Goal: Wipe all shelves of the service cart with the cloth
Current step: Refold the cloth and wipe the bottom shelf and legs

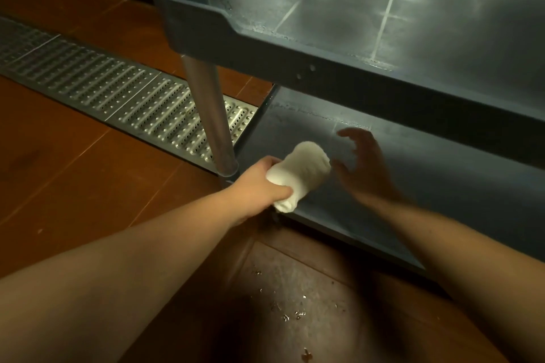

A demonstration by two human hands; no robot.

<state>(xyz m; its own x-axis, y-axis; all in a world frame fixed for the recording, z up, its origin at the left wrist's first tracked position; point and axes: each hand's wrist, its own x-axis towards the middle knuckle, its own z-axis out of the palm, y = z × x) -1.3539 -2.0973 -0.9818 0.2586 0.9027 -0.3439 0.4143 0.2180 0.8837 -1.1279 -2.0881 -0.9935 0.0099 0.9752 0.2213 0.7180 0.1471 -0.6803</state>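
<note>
A grey service cart stands in front of me, its middle shelf (339, 35) at the upper right and its bottom shelf (427, 186) below it. My left hand (259, 183) grips one end of a rolled white cloth (303, 171) over the bottom shelf's front left corner. Just right of the cloth, my right hand (362, 168) hovers above the bottom shelf with its fingers spread and loosely curved, holding nothing. It is blurred and in shadow.
A metal cart post (212, 115) rises right beside my left hand. A perforated steel floor drain grate (103, 85) runs across the reddish tiled floor (73, 186) at the left. Small crumbs (289, 309) lie on the floor in front of the cart.
</note>
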